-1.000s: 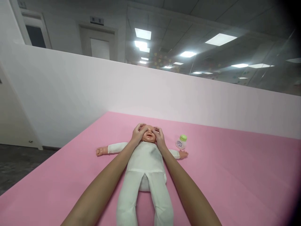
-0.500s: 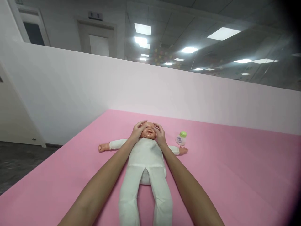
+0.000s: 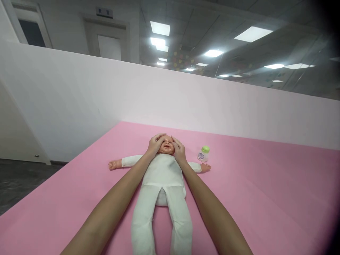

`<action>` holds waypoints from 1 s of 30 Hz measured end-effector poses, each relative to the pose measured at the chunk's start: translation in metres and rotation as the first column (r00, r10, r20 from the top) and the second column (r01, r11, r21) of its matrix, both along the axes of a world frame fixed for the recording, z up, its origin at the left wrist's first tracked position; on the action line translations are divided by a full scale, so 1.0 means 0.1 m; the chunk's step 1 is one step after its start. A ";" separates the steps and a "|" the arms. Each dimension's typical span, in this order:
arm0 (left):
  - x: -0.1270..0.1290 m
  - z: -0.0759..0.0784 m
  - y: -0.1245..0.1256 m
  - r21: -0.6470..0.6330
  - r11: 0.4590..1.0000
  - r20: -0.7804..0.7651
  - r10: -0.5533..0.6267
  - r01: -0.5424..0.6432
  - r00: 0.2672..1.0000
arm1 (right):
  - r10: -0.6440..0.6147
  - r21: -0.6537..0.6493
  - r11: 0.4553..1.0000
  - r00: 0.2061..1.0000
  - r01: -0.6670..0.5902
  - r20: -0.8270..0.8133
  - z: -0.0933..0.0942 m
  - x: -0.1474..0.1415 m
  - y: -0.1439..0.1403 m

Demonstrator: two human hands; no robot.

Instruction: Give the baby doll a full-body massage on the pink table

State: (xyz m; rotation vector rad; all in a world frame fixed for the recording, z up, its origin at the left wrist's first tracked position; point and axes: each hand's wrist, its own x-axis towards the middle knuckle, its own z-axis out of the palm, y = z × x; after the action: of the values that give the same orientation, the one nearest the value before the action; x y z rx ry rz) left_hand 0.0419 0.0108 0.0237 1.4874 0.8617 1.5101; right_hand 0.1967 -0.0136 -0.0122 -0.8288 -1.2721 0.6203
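Note:
A baby doll [image 3: 162,170] with a white cloth body lies on its back, arms spread wide and legs toward me. My left hand [image 3: 155,144] cups one side of the doll's head, its fingers curved over the brow. On the other side, my right hand [image 3: 179,148] is wrapped against the head in the same way. The doll's mouth and chin show between the hands, while the sides of its head are covered. Beyond the doll's outstretched arm on the right stands a small clear bottle [image 3: 203,156] with a green cap.
Pink covering spreads over the table [image 3: 252,198] under the doll. A white low wall [image 3: 186,99] rises along the far edge. Dark floor [image 3: 21,180] and a pale door [image 3: 18,131] lie to the left.
My thumbs have shifted slightly on the doll's face, the left one upward. Both hands stay on the head. The whole view has moved a little.

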 end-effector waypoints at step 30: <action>-0.20 0.01 0.06 -0.126 0.923 0.041 -0.362 0.364 0.931 | -0.108 -0.240 0.965 0.994 0.107 0.009 0.27 -0.28 -0.01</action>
State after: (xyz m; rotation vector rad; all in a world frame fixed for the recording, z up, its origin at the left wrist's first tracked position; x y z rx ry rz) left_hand 0.0218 0.0164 0.0243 1.4416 0.6195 1.1665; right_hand 0.1685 -0.0146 0.0151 -1.0888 -1.1533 0.6963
